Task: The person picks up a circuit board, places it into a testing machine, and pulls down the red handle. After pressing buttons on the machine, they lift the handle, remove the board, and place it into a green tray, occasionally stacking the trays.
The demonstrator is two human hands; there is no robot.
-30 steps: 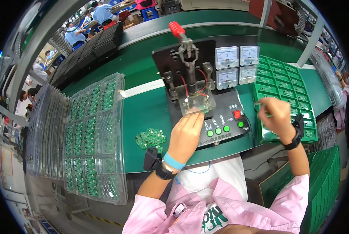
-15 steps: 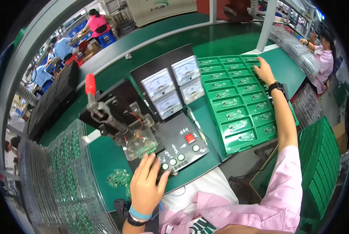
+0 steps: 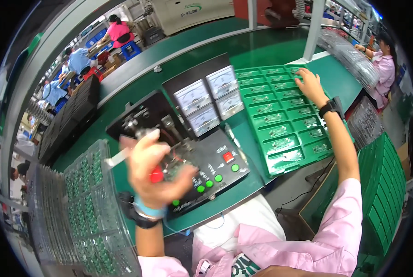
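Observation:
My left hand, smeared by motion, is over the black test fixture and wraps round its toggle clamp handle, whose red end shows by the palm. Beneath the hand, the clear plate and wires of the fixture are partly hidden. Any circuit board under the clamp cannot be made out. At the far right column of the green compartment tray, my right hand hovers with fingers apart and nothing visible in them. Small circuit boards lie in the tray's compartments. Green lamps glow on the fixture's control panel.
Four-dial meter panel stands behind the control panel. Clear blister trays of boards are stacked at left; more green trays stand at right. A co-worker in pink works at far right. A metal post rises behind the tray.
My left hand has moved up from the front of the fixture onto the clamp handle, which has swung down. The panel lamps turned green. My right hand has shifted slightly, its fingers spreading.

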